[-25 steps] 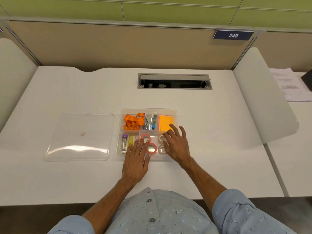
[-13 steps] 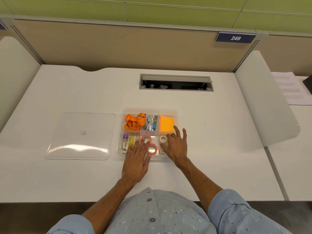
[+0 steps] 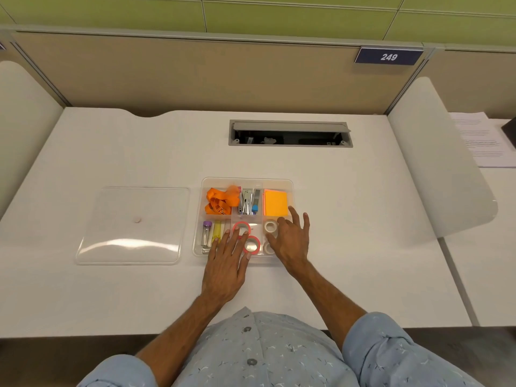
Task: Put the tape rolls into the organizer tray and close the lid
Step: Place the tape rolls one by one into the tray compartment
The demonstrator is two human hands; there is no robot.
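Note:
The clear organizer tray [image 3: 247,181] sits mid-desk, uncovered. Two red-rimmed tape rolls [image 3: 241,226] [image 3: 251,244] lie flat in its front middle compartment. Two white tape rolls [image 3: 270,226] [image 3: 267,248] lie in the front right compartment, the nearer one partly hidden by my right hand. My left hand [image 3: 226,263] rests flat at the tray's front edge, fingertips beside the red rolls, holding nothing. My right hand [image 3: 293,238] hovers over the front right corner with fingers spread, empty. The clear lid [image 3: 134,224] lies flat on the desk left of the tray.
The tray also holds an orange lanyard [image 3: 220,199], a stapler [image 3: 247,201], orange sticky notes [image 3: 276,202] and markers [image 3: 210,233]. A cable slot [image 3: 290,134] lies behind it. White dividers stand at both desk sides, with papers [image 3: 483,141] beyond the right one.
My right hand has drawn back and to the right, uncovering the far white roll. My left hand has stayed put. The camera view has shifted slightly.

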